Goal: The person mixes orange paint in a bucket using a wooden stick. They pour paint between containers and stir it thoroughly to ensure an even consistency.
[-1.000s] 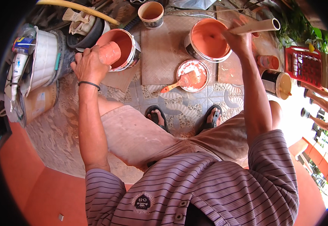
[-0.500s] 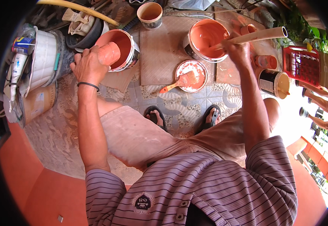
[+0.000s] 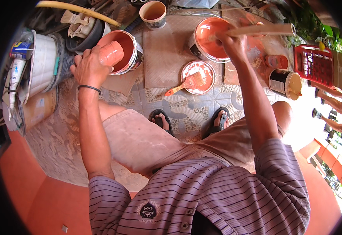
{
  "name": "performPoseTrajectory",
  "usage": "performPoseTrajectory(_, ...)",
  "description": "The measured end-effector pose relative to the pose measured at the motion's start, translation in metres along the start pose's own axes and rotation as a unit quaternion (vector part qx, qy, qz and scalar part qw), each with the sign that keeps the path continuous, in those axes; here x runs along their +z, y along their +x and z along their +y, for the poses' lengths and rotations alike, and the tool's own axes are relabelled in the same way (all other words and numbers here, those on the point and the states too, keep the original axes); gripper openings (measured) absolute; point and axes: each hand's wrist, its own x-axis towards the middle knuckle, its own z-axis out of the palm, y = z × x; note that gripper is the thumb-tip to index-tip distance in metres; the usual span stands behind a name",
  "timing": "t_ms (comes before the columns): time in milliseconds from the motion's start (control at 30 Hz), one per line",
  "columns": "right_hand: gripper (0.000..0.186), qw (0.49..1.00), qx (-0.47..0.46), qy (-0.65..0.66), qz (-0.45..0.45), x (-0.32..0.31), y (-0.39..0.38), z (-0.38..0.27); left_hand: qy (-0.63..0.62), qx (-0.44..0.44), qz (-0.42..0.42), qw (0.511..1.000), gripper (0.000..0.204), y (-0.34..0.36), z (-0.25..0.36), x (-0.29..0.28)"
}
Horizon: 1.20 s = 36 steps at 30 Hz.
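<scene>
A: Left hand (image 3: 88,66): your fingers are wrapping round an orange-coated paint cup (image 3: 112,53), holding it tilted by the mouth of the left-hand paint bucket (image 3: 138,55), beyond and left of the round paint lid (image 3: 206,83). Why there?

B: Probably so drips are falling inside. Your right hand (image 3: 231,45) is gripping a hollow-ended tube (image 3: 269,30), its lower end apparently reaching into the right-hand paint bucket (image 3: 193,49), just beyond the lid. You're holding it low, likely for control.

A: A flat paintbrush (image 3: 184,83) is lying across the lid, presumably sparing the floor.

B: Labels: both buckets are wearing dark printed wraps, too small to read. Your striped shirt (image 3: 159,184) is showing a dark badge (image 3: 148,211), lettering upside down.
</scene>
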Motion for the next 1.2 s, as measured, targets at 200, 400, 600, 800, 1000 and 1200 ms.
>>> performPoseTrajectory(200,0.023,0.993,-0.035,-0.110,0.026,-0.040,0.016,0.038,-0.010,0.013,0.008,1.000,0.084,0.001,0.001,0.003)
performPoseTrajectory(400,0.021,0.997,-0.055,-0.051,0.015,0.000,0.006,0.009,-0.011,0.015,0.002,1.000,0.083,0.004,0.009,0.000)
performPoseTrajectory(600,0.020,0.999,-0.010,-0.050,-0.002,-0.041,0.007,0.028,-0.006,0.006,0.005,1.000,0.083,0.001,-0.001,0.003)
performPoseTrajectory(800,0.018,0.995,-0.053,-0.078,0.021,-0.005,0.023,0.023,-0.005,0.026,0.007,1.000,0.087,0.008,0.008,0.000)
performPoseTrajectory(1000,0.022,0.997,-0.022,-0.061,0.036,-0.044,-0.009,0.031,0.003,0.016,0.000,1.000,0.088,0.005,0.002,0.005)
performPoseTrajectory(1200,0.024,0.986,-0.013,-0.133,0.095,-0.041,-0.026,0.011,-0.004,0.019,0.003,1.000,0.088,0.004,0.005,0.003)
